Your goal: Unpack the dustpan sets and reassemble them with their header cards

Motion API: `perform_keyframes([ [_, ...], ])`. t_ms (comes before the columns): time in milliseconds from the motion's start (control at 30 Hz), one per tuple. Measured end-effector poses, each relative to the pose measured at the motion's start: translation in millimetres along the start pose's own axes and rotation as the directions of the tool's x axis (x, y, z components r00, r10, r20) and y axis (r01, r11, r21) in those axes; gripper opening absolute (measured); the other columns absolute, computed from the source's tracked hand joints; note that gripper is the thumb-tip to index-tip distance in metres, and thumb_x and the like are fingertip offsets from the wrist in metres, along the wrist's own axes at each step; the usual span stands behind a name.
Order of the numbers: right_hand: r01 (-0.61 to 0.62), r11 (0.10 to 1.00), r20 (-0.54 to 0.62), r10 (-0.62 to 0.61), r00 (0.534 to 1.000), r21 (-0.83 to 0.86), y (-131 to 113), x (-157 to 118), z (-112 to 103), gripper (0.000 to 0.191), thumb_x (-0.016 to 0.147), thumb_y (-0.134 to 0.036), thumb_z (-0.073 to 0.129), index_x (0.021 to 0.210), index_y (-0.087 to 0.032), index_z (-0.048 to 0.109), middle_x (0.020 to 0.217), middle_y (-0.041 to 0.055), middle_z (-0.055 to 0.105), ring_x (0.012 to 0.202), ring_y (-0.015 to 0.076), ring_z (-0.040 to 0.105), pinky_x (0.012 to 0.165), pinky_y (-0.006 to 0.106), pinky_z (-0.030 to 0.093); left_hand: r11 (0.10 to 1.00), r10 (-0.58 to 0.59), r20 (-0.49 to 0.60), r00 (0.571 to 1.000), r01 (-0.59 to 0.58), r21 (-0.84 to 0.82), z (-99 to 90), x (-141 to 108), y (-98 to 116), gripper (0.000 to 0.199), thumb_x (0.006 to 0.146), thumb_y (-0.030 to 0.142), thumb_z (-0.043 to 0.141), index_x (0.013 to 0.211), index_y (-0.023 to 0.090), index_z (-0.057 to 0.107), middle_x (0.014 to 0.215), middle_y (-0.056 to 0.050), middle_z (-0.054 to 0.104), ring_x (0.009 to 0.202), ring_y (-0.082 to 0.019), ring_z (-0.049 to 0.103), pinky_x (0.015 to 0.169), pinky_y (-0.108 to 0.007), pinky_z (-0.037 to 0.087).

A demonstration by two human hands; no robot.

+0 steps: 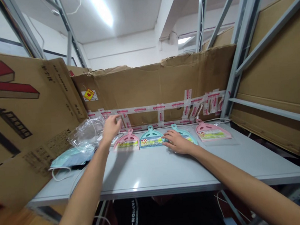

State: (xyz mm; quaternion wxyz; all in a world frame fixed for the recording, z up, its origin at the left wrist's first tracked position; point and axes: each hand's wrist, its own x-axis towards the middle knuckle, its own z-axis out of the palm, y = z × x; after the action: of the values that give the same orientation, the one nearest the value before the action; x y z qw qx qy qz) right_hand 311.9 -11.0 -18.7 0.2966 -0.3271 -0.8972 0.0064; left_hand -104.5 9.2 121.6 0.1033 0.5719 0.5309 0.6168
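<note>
Four small dustpan-shaped packs lie in a row at the back of the grey table. From the left they are a pink one [127,142], a teal one [151,138], another teal one [189,135] and a pink one [212,132]. My right hand [177,142] rests with spread fingers over the left part of the second teal pack, fingertips near the first teal one. Raised above the table, left of the left pink pack, my left hand [111,127] has its fingers bent; whether it holds anything is hard to make out.
Clear crumpled plastic [88,133] and a light-blue packet [72,158] with a white cable lie at the table's left. Cardboard sheets [142,85] wall the back and both sides. Metal shelf posts stand at the corners. The table's front edge [158,191] crosses below my arms.
</note>
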Motion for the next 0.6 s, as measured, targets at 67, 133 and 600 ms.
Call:
perform_keyframes([
  [67,0.000,1.000,-0.003,0.000,1.000,0.009,-0.3,-0.1,-1.0,0.046,0.116,-0.053,0.055,0.149,-0.027,0.076,0.147,0.0160,0.072,0.149,0.0397,0.054,0.127,0.064,0.047,0.995,-0.003,-0.101,0.995,0.012,0.095,-42.2,15.7,1.0,0.018,0.083,0.005,0.080,0.088,0.021,0.074,0.116,-0.011,0.076,0.137,-0.031,0.064,0.134,-0.049,0.041],
  [133,0.006,1.000,-0.003,-0.006,1.000,0.017,-0.8,0.3,-1.9,0.046,0.117,-0.053,0.054,0.149,-0.028,0.076,0.147,0.0157,0.072,0.149,0.0394,0.054,0.127,0.064,0.047,0.984,-0.025,-0.223,0.975,0.064,0.166,-84.7,24.0,-6.3,0.025,0.080,0.004,0.078,0.082,0.022,0.060,0.122,-0.014,0.071,0.154,-0.036,0.050,0.133,-0.058,0.042],
  [600,0.004,1.000,-0.009,-0.004,1.000,0.012,-4.0,3.3,-3.0,0.048,0.117,-0.052,0.054,0.148,-0.023,0.075,0.145,0.0182,0.072,0.146,0.0385,0.055,0.126,0.062,0.046,0.540,-0.399,-0.333,0.854,0.513,0.667,-183.6,29.5,-67.0,0.041,0.077,0.046,0.095,0.094,0.015,0.075,0.111,-0.018,0.077,0.140,-0.049,0.060,0.118,-0.072,0.044],
])
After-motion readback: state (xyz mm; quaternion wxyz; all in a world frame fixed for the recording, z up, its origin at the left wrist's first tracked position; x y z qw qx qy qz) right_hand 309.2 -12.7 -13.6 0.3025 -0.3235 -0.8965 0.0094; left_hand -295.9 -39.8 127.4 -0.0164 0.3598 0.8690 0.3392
